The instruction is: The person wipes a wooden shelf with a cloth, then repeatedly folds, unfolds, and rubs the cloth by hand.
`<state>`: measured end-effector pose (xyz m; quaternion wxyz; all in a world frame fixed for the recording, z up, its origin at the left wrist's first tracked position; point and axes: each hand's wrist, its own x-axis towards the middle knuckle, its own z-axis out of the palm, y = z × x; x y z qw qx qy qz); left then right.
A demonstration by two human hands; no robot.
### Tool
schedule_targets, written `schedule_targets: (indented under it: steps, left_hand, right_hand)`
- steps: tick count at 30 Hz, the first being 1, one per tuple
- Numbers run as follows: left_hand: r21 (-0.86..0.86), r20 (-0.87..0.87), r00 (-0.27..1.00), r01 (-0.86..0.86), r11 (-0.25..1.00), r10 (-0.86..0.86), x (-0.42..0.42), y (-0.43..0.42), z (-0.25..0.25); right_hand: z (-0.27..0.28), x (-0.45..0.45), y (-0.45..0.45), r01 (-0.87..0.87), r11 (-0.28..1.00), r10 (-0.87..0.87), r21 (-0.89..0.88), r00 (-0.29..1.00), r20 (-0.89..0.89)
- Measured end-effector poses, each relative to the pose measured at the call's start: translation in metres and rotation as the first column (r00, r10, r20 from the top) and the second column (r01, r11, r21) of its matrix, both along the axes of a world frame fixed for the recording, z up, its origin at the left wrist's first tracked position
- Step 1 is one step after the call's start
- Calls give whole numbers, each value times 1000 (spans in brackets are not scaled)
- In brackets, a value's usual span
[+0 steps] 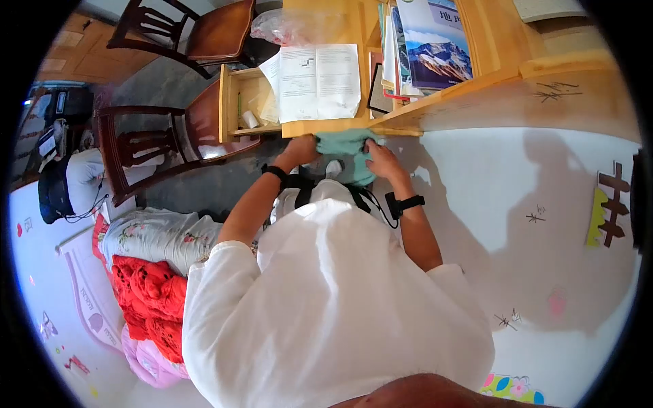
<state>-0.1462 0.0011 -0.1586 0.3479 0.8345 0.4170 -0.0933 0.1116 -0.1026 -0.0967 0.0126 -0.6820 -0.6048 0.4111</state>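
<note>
A pale green cloth point(342, 141) is stretched between my two hands, just in front of the desk's near edge. My left hand point(300, 151) is closed on its left end. At the right end, my right hand point(382, 160) grips the same cloth with its fingers bent around it. Part of the cloth hangs down below the right hand. Beyond the hands, an open booklet point(319, 81) with printed pages lies on the wooden desk point(320, 127). Left of it, a drawer point(226, 102) is pulled out, with a small white roll point(250, 120) and papers inside.
Books point(435, 54) stand at the desk's right side, beside a wooden panel and the white wall point(469, 183). Two wooden chairs point(146, 139) are at the left. Behind them sits another person point(85, 180). A bed with red bedding point(146, 292) lies at lower left.
</note>
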Motion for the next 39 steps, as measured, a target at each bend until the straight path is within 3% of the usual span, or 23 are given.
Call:
schedule_targets:
  steps: [2,4,5,9,11,14,15,17,18,20,21,23,24,25,26,27,28,30,33,34,36,38,39]
  left_hand:
    - [104,60,998,-23,994,17,-8,6,6]
    - [48,-78,992,101,994,-97,-18,10,-11]
    - [74,120,986,108,991,-116,-29,7,-21]
    - [-35,-33,997,65,997,-66,-57,5,-5]
    - [87,120,993,-21,996,10,-80,5,-21]
    - [71,119,984,-138,988,129,-109,9,-46]
    - [117,141,988,-83,990,67,-115,9,-47]
    - [201,229,973,-62,978,14,-119,4,-36]
    - [290,307,951,-50,956,-43,-119,3,-40]
    - [247,342,936,-1,969,-86,-112,2,-53]
    - [217,371,920,49,975,-128,-110,3,-62]
    - [90,315,937,131,987,-153,-109,-8,-70]
    - [-37,258,948,201,979,-185,-105,-12,-68]
    - [-30,262,948,196,980,-182,-101,-13,-56]
    - [-143,136,981,155,978,-136,-97,-15,-37]
    - [-251,1,995,100,963,-103,-95,-17,-27]
    - [-249,2,994,104,963,-107,-98,-17,-29]
    - [-134,93,969,-216,967,229,-106,-18,-39]
    - [-273,41,917,-371,888,396,-106,-3,0]
    - [-278,38,918,-369,887,395,-109,-4,1]
    - [-133,409,867,-253,958,286,-111,-1,2]
    - [-165,454,855,-196,967,251,-106,4,8]
    - [-156,553,822,-61,986,138,-98,4,11]
  right_hand:
    - [-14,3,-6,58,993,-54,98,998,-43]
    - [-26,3,-4,162,975,-159,151,987,-29]
    - [-34,-3,-5,160,976,-158,149,987,-24]
    - [-67,-39,8,134,983,-141,128,989,53]
    - [-77,-54,15,85,985,-85,150,996,-5]
    - [-85,-67,21,87,979,-77,182,995,-57]
    - [-79,-66,23,86,980,-77,181,996,-55]
    - [-62,-59,19,213,944,-155,253,960,-233]
    - [-64,-53,15,211,945,-156,251,962,-223]
    - [-68,-45,0,586,724,-544,365,810,-220]
    - [-71,-39,-9,587,722,-548,366,808,-217]
    - [-84,-16,-31,558,775,-563,298,823,-76]
    - [-117,0,-46,518,854,-509,54,852,-127]
    - [-143,10,-59,431,882,-464,-190,866,-189]
    - [-138,7,-65,430,884,-461,-184,867,-187]
    - [-127,-1,-72,442,779,-573,-444,790,-217]
    - [-116,-10,-74,402,621,-682,-673,701,-210]
    - [-93,-26,-71,403,592,-740,-698,616,-271]
    - [-116,-38,-52,375,532,-817,-759,461,-345]
    - [-118,-46,-40,342,498,-845,-797,397,-357]
    - [-94,-67,-9,256,580,-793,-773,394,-464]
    - [-81,-91,18,170,654,-733,-737,382,-563]
    - [-83,-100,27,192,665,-723,-722,406,-559]
